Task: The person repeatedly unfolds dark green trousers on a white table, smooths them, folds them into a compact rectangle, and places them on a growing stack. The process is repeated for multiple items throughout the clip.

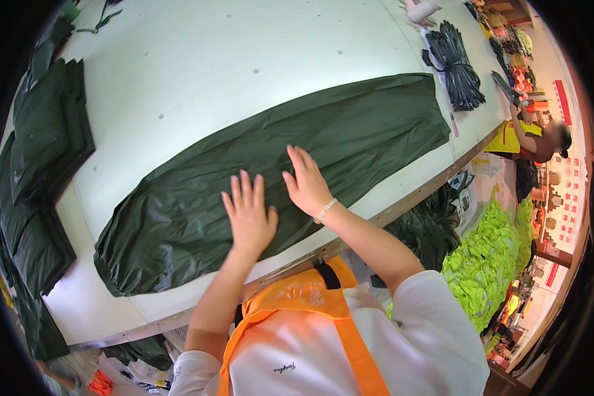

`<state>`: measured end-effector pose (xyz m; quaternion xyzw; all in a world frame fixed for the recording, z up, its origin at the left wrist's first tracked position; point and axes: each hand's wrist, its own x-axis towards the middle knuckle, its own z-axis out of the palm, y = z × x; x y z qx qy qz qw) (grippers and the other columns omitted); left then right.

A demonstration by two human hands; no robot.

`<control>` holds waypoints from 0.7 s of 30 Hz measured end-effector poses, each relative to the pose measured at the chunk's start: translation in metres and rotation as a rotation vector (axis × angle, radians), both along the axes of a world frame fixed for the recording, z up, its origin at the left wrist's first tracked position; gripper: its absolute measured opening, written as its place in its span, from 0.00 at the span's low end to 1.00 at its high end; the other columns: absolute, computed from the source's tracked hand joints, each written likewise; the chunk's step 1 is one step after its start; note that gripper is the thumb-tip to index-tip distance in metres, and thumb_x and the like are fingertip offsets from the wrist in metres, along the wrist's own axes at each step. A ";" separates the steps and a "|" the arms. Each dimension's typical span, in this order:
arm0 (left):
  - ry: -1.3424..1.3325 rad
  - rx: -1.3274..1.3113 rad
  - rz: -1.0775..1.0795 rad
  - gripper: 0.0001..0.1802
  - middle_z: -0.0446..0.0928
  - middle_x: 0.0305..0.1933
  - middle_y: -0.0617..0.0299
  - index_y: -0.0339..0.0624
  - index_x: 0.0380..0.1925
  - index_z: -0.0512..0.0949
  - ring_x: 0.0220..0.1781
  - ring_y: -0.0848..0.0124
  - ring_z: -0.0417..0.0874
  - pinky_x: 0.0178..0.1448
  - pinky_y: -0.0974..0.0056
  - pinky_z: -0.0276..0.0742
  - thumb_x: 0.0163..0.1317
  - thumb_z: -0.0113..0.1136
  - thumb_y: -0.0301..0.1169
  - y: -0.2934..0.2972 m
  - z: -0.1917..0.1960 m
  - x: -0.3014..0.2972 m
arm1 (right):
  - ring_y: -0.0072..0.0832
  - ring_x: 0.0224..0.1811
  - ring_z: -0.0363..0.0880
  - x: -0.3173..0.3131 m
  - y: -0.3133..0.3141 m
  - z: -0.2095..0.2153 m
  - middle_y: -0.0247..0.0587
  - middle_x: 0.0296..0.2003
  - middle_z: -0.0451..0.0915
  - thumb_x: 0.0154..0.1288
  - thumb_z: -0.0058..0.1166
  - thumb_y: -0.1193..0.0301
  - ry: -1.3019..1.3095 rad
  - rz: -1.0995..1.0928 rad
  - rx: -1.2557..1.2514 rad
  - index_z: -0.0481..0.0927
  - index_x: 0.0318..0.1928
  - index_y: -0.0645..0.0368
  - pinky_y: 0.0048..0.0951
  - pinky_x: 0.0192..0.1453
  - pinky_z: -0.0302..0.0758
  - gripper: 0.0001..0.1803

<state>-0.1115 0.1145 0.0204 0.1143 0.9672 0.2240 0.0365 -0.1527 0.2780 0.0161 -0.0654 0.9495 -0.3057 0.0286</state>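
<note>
A long piece of dark green, slightly shiny fabric (198, 191) lies spread across the white table, with wrinkles at its left end and a straighter edge at its right end. My left hand (249, 214) rests flat on the middle of it, fingers spread. Just to the right, my right hand (307, 181) lies on the same fabric with its fingers stretched out and a light bracelet at the wrist. Neither hand grips anything. Whether the fabric is a finished garment or a cut panel I cannot tell.
Folded dark green pieces (46, 138) are stacked along the table's left side. A bundle of black cords (457, 66) lies at the far right, near a white table edge. Bright yellow-green fabric (485, 264) is heaped below on the right. Another person (531, 138) works beyond the table.
</note>
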 end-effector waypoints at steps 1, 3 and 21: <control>-0.041 0.021 -0.043 0.40 0.48 0.71 0.47 0.45 0.65 0.58 0.72 0.48 0.45 0.69 0.39 0.37 0.51 0.58 0.42 0.020 -0.002 0.007 | 0.54 0.62 0.58 -0.021 0.005 -0.002 0.59 0.61 0.59 0.61 0.51 0.64 0.070 -0.057 -0.020 0.57 0.64 0.60 0.47 0.63 0.60 0.33; -0.099 -0.051 -0.128 0.40 0.48 0.71 0.51 0.50 0.65 0.59 0.72 0.48 0.44 0.68 0.36 0.36 0.51 0.58 0.46 0.043 -0.011 0.018 | 0.57 0.66 0.51 -0.055 0.009 -0.004 0.62 0.64 0.53 0.60 0.51 0.62 0.066 -0.102 0.210 0.55 0.65 0.59 0.54 0.65 0.54 0.35; -0.200 -0.325 -0.142 0.41 0.51 0.70 0.47 0.46 0.58 0.66 0.71 0.42 0.44 0.68 0.34 0.34 0.40 0.63 0.46 0.067 -0.027 0.029 | 0.48 0.72 0.37 -0.213 0.501 -0.096 0.60 0.68 0.44 0.62 0.39 0.43 0.077 -0.940 0.332 0.47 0.67 0.69 0.57 0.69 0.36 0.46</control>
